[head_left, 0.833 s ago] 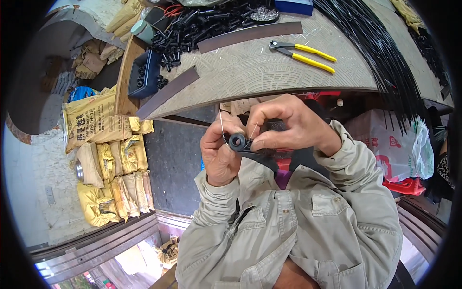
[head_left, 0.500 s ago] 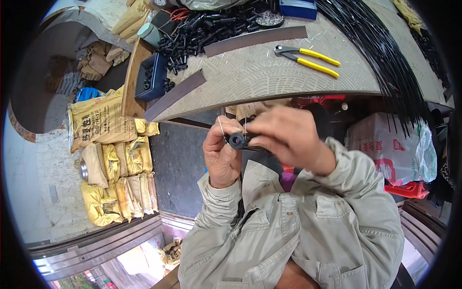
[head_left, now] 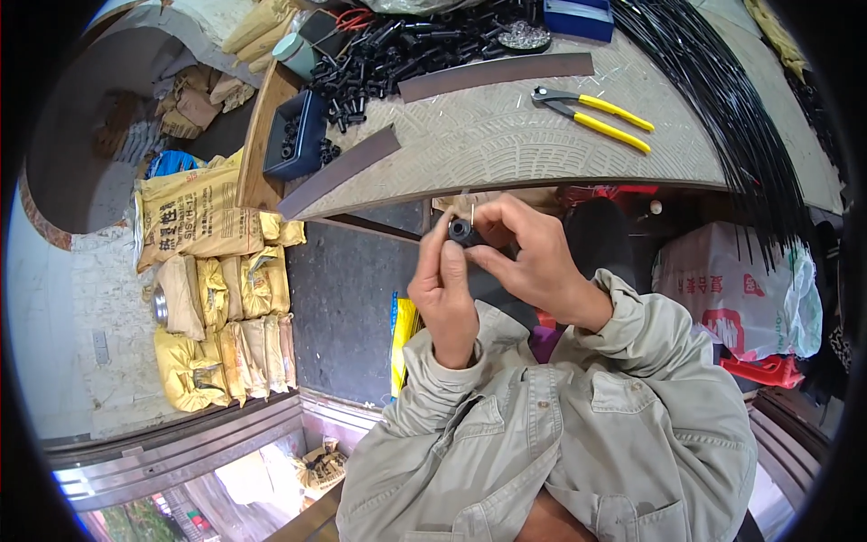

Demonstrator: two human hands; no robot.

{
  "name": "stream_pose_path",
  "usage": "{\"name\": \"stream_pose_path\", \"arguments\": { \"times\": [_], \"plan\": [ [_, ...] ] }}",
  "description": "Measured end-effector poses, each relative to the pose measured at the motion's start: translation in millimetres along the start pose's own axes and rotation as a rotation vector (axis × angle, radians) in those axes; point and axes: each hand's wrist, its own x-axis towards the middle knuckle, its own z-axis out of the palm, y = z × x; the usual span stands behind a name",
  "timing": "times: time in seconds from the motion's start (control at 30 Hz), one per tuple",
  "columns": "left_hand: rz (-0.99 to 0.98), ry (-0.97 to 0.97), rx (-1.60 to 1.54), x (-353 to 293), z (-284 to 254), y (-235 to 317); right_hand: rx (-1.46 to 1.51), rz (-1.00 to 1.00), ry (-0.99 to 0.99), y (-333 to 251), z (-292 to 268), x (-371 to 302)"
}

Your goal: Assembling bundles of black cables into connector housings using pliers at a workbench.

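Black, small round plastic fitting [head_left: 463, 232] w/ a thin wire loop [head_left: 471, 213] poking up from it: held in the air just below the near edge of the pale patterned worktop [head_left: 506, 144], in front of the chest. Left hand [head_left: 444, 289] closed on fitting, thumb & fingertips pinching its lower side. Right hand [head_left: 528, 257] closed too, thumb and forefinger nipping the fitting's top/right by the wire. Both sleeves grey-green jacket. On top, well apart from hands: yellow-handled pliers [head_left: 591, 110], two dark flat strips [head_left: 495, 76], heap of black plastic parts [head_left: 406, 50], dark blue tray [head_left: 296, 134] at left edge, bundle of long black rods [head_left: 722, 117] at right. Yellow sacks [head_left: 217, 298] stacked on floor, left. Handling note (judgement): keep left grip firm, steady; work wire w/ right fingertips only, close to body of fitting, so it doesn't kink or slip.
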Motion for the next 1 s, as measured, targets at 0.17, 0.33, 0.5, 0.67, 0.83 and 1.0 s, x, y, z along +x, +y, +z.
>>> {"name": "stream_pose_path", "arguments": {
  "times": [0.17, 0.33, 0.5, 0.67, 0.83, 1.0],
  "plan": [
    [0.024, 0.018, 0.124, -8, -3, 10, -0.428, -0.316, 0.106, 5, 20, -14],
    [0.080, -0.155, -0.103, -7, -26, 22, -0.114, -0.267, 0.068, 13, 6, -23],
    [0.369, -0.257, 0.221, -4, -36, 31, -0.072, -0.336, 0.022, 16, 22, -26],
    [0.335, -0.236, 0.190, -8, -26, 23, -0.001, -0.352, -0.049, 35, 13, -28],
    [0.207, -0.359, 0.034, 2, -16, 18, 0.215, -0.323, -0.203, 42, 1, -26],
    [0.259, -0.532, -0.072, 14, 1, 11, 0.238, -0.301, -0.440, 45, -32, -9]
  ]
}}
